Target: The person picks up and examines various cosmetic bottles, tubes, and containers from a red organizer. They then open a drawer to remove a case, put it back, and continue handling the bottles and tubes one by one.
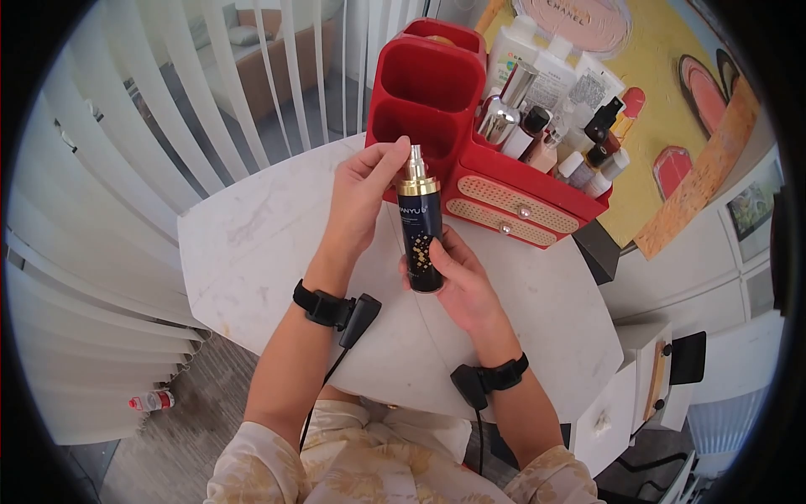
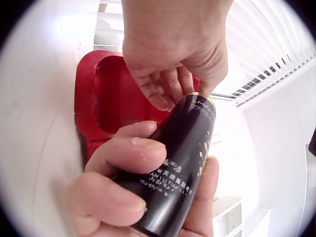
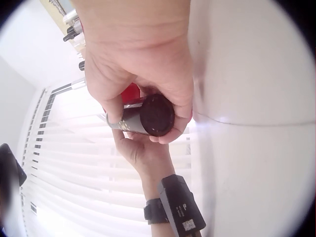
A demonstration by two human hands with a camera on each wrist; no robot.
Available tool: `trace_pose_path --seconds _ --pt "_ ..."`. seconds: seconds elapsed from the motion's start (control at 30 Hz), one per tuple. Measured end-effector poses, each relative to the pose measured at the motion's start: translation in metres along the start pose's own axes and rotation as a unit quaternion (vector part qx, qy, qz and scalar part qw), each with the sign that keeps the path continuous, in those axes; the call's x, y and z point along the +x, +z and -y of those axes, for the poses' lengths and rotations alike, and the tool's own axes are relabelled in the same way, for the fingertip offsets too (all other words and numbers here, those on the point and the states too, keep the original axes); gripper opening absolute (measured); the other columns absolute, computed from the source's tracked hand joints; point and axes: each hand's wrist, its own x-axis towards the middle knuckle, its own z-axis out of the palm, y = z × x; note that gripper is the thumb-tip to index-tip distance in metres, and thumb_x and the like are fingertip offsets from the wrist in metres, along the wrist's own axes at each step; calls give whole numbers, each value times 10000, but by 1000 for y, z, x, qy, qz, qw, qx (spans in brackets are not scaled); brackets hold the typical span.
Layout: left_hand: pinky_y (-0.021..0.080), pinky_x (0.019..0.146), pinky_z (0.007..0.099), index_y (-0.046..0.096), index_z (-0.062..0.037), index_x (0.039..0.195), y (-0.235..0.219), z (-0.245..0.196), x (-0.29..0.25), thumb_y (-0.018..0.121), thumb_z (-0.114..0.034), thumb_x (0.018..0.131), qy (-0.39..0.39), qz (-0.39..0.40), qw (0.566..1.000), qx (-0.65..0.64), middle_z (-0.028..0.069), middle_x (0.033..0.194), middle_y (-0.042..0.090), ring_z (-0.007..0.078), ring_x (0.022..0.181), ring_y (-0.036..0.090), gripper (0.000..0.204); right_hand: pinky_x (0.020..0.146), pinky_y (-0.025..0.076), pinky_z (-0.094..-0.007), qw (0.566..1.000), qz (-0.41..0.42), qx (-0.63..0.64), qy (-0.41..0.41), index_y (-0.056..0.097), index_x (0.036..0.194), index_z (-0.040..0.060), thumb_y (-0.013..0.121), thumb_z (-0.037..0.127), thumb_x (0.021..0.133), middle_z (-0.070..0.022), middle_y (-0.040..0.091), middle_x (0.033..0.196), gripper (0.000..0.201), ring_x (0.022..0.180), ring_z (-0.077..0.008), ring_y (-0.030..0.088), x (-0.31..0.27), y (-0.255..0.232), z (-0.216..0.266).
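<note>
A dark spray bottle (image 1: 420, 220) with gold lettering, a gold collar and a slim nozzle (image 1: 416, 154) is held slightly tilted over the table. My right hand (image 1: 467, 284) grips its lower body, thumb across the front and fingers wrapped behind. At the top, my left hand (image 1: 363, 186) pinches around the nozzle with thumb and fingertips. In the left wrist view, white print shows on the bottle (image 2: 170, 168), and the left fingers are curled by the gold rim. The right wrist view shows the bottle's round black base (image 3: 157, 115).
Just beyond the bottle stands a red organizer (image 1: 470, 160) with open compartments and two small drawers (image 1: 512, 206). Several cosmetic bottles (image 1: 546, 126) crowd its right tray. White marble table (image 1: 252, 244) lies below; vertical blinds (image 1: 109, 210) hang at left. A red-capped plastic bottle (image 1: 153, 401) lies on the floor.
</note>
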Motion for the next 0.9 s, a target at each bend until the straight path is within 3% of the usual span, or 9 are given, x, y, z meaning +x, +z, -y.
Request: trace_pose_path --seconds 0.1,0.3,0.43,0.6,0.8,0.9 --pt "454 725 248 749 -82 917 0 4 1 710 -378 978 -5 -20 999 -25 -21 843 689 68 758 595 304 784 545 -336 1000 5 -8 3 506 1291 60 628 287 1030 -65 640 1079 366 953 -173 685 1 -3 -1" --pt "488 744 257 725 -67 1011 7 -4 0 678 -369 1002 10 -36 998 -53 -1 857 701 83 778 617 305 750 527 -350 997 34 64 -6 497 1321 44 529 341 1065 -90 631 1126 393 930 -200 663 -2 -3 5" --pt "503 756 258 703 -59 1006 0 4 3 670 -344 1010 40 -15 999 -31 16 881 715 95 786 628 287 738 473 -368 995 51 79 -21 451 1433 35 388 380 1101 -125 592 1224 483 927 -236 591 -2 -7 7" --pt "511 769 261 692 -68 958 -3 5 4 671 -313 1011 25 -9 999 -28 15 892 716 100 790 633 251 735 475 -365 992 65 106 -3 450 1435 43 385 376 1102 -126 585 1232 476 926 -238 591 -1 -13 6" --pt "526 812 272 707 -31 1136 7 -4 -1 644 -313 1023 43 -7 998 -35 48 978 730 127 835 676 310 729 488 -369 994 77 82 -7 460 1426 38 400 369 1097 -132 595 1230 471 928 -246 604 1 -11 7" --pt "528 888 292 691 -25 1216 6 -6 -3 599 -301 1047 23 36 999 -32 61 1045 730 130 937 680 336 733 495 -373 997 57 59 -2 468 1414 33 410 370 1093 -133 603 1224 469 935 -251 613 -2 -11 4"
